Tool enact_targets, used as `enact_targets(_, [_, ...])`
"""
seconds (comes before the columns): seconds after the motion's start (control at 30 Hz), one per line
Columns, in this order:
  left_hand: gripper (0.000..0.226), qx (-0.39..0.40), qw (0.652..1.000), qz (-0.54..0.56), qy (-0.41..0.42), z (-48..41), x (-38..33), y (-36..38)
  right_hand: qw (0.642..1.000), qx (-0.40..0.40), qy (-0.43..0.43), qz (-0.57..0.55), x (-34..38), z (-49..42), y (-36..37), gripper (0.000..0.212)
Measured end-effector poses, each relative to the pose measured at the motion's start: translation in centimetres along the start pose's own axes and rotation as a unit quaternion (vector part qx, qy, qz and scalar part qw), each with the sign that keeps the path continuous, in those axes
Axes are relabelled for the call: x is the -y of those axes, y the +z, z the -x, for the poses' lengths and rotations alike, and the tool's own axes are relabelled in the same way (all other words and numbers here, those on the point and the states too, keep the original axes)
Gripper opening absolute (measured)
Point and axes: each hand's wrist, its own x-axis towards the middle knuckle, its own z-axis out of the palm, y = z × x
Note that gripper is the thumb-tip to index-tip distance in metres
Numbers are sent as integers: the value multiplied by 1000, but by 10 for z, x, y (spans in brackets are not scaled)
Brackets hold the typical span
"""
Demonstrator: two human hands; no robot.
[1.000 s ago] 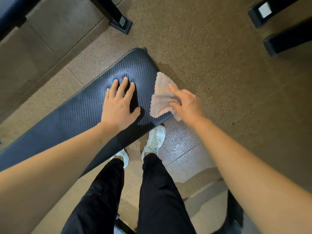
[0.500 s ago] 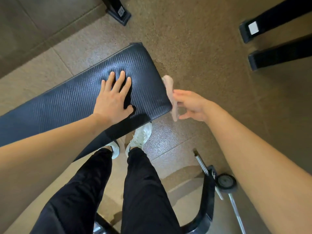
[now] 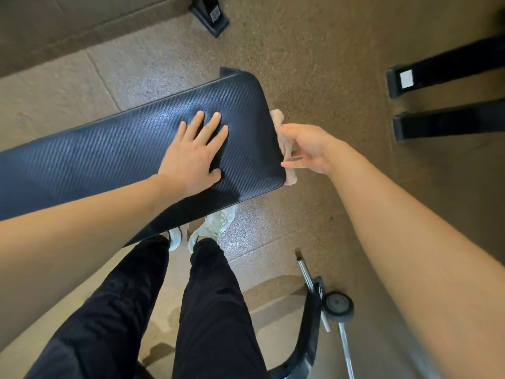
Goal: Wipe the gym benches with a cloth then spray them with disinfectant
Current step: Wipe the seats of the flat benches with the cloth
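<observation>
A black padded gym bench (image 3: 109,160) with a woven texture runs from the left edge to the middle of the view. My left hand (image 3: 195,157) lies flat on its top near the right end, fingers spread. My right hand (image 3: 308,149) holds a pale pink cloth (image 3: 277,117) against the bench's right end face. The cloth hangs edge-on, and most of it is hidden behind my fingers and the bench edge. No spray bottle is in view.
My legs and white shoes (image 3: 216,228) stand by the bench's near side. A black frame with a small wheel (image 3: 337,306) and a metal bar (image 3: 306,272) sits at lower right. Black equipment feet (image 3: 448,72) lie at the right and top (image 3: 210,15).
The cloth came off the bench top and went down over the right end, where my right hand now holds it. My left hand stayed flat on the pad. The view shifted right.
</observation>
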Motion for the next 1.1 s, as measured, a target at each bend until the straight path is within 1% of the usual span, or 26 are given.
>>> enact_targets(0.07, [89,0,1000,15,8,1,6,-5,1000,-13,0,2,13,-2,3,26])
enact_targets(0.13, [84,0,999,33,1,5,12,-11,1000,-17,0,-3,29,-2,7,21])
enact_targets(0.2, [82,-6,998,51,-21,11,17,-16,1000,-21,-4,-1,45,-3,9,21])
enact_targets(0.3, [81,-17,996,53,-68,24,26,-20,1000,-25,-11,6,67,-6,13,36])
enact_targets(0.4, [84,-29,989,50,-133,39,38,-16,999,-26,-28,22,87,-6,19,39])
enact_targets(0.47, [89,-24,983,64,-172,47,47,-10,998,-31,-40,24,99,-6,26,40])
enact_targets(0.53, [95,-10,981,70,-178,53,53,-4,998,-33,-50,27,109,-7,32,44])
enact_targets(0.63, [100,5,985,55,-160,56,60,0,996,-43,-65,44,121,-5,45,45])
enact_targets(0.7, [103,16,987,48,-155,55,61,-1,992,-57,-76,81,128,-4,55,42])
enact_targets(0.77, [106,26,987,49,-150,55,60,-4,981,-84,-88,147,135,-3,64,39])
enact_targets(0.83, [106,32,986,66,-149,56,62,-7,970,-91,-90,207,141,-1,71,39])
enact_targets(0.93, [103,38,987,76,-135,59,73,-13,959,-88,-104,250,148,-4,75,48])
enact_targets(1.0, [102,42,989,72,-122,60,80,-15,942,-78,-104,310,153,-2,86,53])
enact_targets(1.1, [100,40,991,62,-116,59,84,-16,913,-83,-96,387,155,-20,93,75])
